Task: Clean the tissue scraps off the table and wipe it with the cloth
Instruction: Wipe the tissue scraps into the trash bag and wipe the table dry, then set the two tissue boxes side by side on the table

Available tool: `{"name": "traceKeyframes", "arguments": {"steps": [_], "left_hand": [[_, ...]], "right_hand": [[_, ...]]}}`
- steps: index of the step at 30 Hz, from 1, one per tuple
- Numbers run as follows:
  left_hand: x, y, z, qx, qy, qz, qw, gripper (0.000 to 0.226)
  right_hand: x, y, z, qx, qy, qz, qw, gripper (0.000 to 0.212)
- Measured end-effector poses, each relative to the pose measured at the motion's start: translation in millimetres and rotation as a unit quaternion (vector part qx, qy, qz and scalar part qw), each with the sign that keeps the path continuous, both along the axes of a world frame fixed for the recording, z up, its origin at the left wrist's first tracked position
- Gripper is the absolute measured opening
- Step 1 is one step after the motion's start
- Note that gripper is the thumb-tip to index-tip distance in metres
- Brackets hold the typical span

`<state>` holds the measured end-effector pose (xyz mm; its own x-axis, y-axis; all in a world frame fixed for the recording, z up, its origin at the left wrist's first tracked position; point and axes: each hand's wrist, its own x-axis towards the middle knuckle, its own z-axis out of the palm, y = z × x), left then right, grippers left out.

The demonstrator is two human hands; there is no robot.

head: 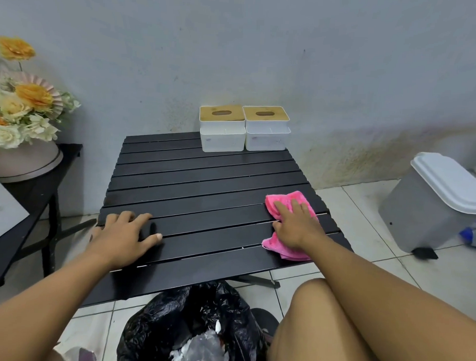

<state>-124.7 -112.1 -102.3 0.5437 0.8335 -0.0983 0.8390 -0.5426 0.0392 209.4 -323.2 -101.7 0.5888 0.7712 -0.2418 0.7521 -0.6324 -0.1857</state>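
Black crinkled plastic bag (172, 321) on the floor against the near edge of the black slatted table (204, 184), white tissue scraps (198, 351) inside.
Right hand (297, 225), fingers straight and spread, presses the crumpled pink cloth (283, 250) at the table's right edge; left hand (124, 233) rests relaxed on the left slats, holding nothing. Two white wooden-lidded tissue boxes (222, 136) stand at the far edge.

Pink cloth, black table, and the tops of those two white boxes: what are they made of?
Pink cloth: soft fabric, probably microfibre; it looks fluffy and bunches into folds.
Black table: hard, straight slats with a smooth, slightly shiny finish. It may be painted metal or wood; I cannot tell which.
Tissue box lids: they look like light wood, perhaps bamboo, going by the matt tan colour.
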Motion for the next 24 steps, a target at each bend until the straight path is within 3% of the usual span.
{"name": "traceKeyframes", "arguments": {"steps": [11, 18, 24], "left_hand": [[10, -6, -2, -0.057, 0.017, -0.045, 0.997, 0.071], [12, 0, -3, -0.028, 0.008, -0.051, 0.998, 0.070], [13, 13, -9, 0.000, -0.023, -0.065, 0.998, 0.062]], "right_hand": [[-15, 6, 9, 0.037, -0.071, 0.035, 0.996, 0.054], [-55, 61, 24, 0.106, -0.029, 0.077, 0.991, 0.058], [-65, 104, 15, 0.091, 0.029, 0.066, 0.993, 0.057]]}}
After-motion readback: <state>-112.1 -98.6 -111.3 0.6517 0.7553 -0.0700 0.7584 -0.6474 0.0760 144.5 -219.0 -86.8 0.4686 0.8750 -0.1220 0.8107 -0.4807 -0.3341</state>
